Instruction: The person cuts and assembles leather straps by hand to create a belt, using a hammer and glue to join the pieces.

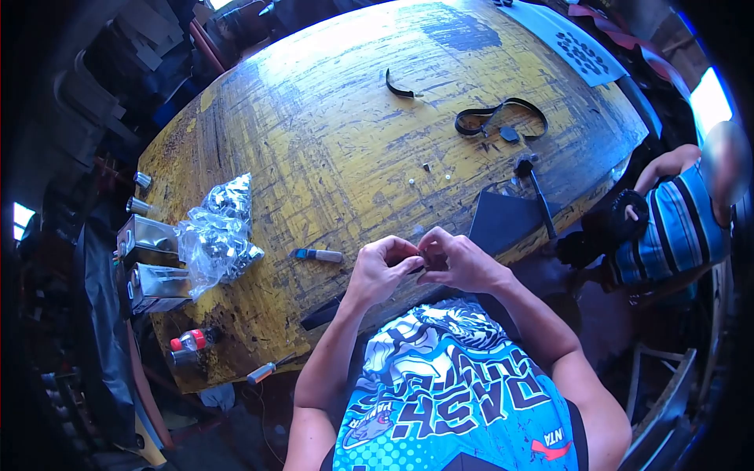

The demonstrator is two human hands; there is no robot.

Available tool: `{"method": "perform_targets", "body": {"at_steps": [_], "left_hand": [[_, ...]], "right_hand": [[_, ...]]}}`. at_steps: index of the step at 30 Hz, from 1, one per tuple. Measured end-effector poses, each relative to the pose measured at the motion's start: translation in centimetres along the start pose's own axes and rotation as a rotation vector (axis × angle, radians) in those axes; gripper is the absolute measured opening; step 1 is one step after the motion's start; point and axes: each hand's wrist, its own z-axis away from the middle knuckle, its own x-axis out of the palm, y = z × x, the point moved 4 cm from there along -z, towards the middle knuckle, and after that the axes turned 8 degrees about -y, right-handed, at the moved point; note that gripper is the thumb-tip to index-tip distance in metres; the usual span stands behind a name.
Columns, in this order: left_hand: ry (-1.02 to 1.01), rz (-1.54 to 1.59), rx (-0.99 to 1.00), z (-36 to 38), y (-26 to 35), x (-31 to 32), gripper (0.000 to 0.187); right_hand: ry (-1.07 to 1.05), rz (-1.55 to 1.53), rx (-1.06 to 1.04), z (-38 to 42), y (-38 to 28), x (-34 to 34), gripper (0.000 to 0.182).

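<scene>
Small dark piece (417, 265), pinched between left hand (382, 271), right hand (459, 263), above table (330, 157)

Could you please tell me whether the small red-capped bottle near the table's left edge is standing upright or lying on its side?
On its side: the red-capped bottle lies flat on the yellow table.

- We see the tabletop (345, 149) in worn yellow paint, scratched and rough, with dark patches showing through.
- At the left, our crinkled clear plastic bag (218, 235) looks glossy over shiny metal parts.
- Beside it, the two metal boxes (149, 263) have a dull sheen.
- Far right, the black strap (503, 114) looks matt.
- Near us, the dark sheet (506, 220) looks flat and matt.
</scene>
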Motion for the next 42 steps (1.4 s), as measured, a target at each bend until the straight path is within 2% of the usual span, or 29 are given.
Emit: {"method": "perform_targets", "body": {"at_steps": [4, 7, 9, 12, 15, 19, 20, 25, 30, 33, 40, 42], "left_hand": [[0.025, -0.091, 0.04, -0.1, 0.5, 0.1, 0.025], [0.051, -0.048, 0.127, -0.1, 0.4, 0.9, 0.027], [0.067, -0.09, 0.136, 0.0, 1.2, 1.2, 0.031], [0.143, -0.457, 0.291, 0.4, 2.6, 1.5, 0.035], [0.232, -0.491, 0.514, 0.3, 2.8, 1.6, 0.036], [0.275, -0.368, 0.467, 0.7, 2.5, 1.2, 0.033], [0.291, -0.371, 0.48, 0.8, 2.3, 0.9, 0.032], [0.289, -0.487, 0.583, 1.1, 3.1, 1.7, 0.031], [0.346, -0.585, 0.676, 1.1, 2.6, 2.3, 0.036], [0.368, -0.584, 0.696, 0.9, 1.5, 2.7, 0.039], [0.402, -0.627, 0.706, 1.1, 1.1, 3.5, 0.041], [0.351, -0.514, 0.629, 1.3, 1.3, 3.6, 0.042]], "right_hand": [[-0.024, -0.518, -0.018, -0.2, 2.2, 0.0, 0.019], [0.048, -0.632, -0.054, -0.4, 3.1, -0.1, 0.018], [0.06, -0.618, -0.067, -0.4, 2.8, -0.3, 0.022], [0.115, -0.636, -0.08, -0.3, 2.7, -0.1, 0.027], [0.201, -0.681, -0.124, -0.4, 3.0, -0.1, 0.029], [0.378, -0.686, -0.119, 0.0, 3.5, -2.3, 0.03], [0.358, -0.717, -0.183, 0.3, 3.6, -2.9, 0.025], [0.052, -0.58, -0.028, 0.6, 2.9, -1.4, 0.02], [0.027, -0.669, 0.046, 0.6, 3.1, -0.1, 0.017], [0.108, -0.873, -0.001, 0.6, 3.7, 1.1, 0.013], [0.37, -0.898, 0.029, 1.4, 3.7, 3.0, 0.009], [0.384, -0.895, 0.035, 1.4, 4.2, 2.8, 0.009]]}}
